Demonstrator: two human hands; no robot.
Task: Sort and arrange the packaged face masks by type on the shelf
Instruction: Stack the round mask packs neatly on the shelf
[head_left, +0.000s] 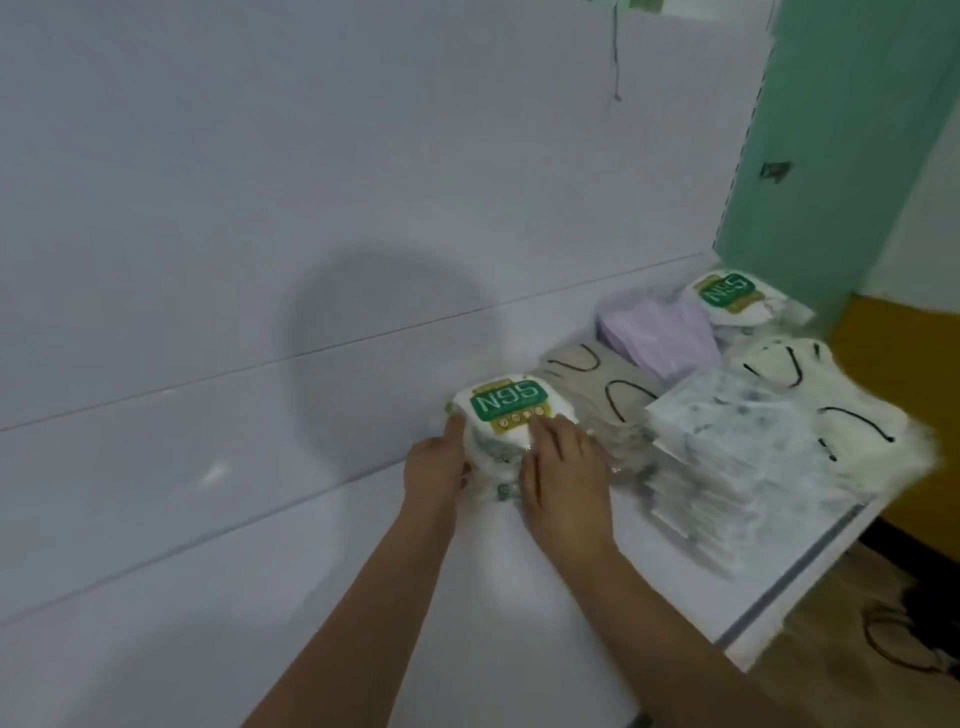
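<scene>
Both hands bracketed the N95 stack (506, 415) at the left end of the shelf (545, 582); the left hand (434, 462) cupped its side, the right hand (563, 467) pressed flat on top; squaring appeared underway; the far-right N95 pack (730, 293) likely needed fetching next.

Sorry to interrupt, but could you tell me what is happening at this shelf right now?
A person is sorting packaged face masks on a white shelf. Both hands are on a stack of N95 packs: the left hand grips its left side and the right hand rests on its front. To the right lie beige masks, purple masks, clear-wrapped packs, white masks with black loops and another N95 pack at the back.
</scene>
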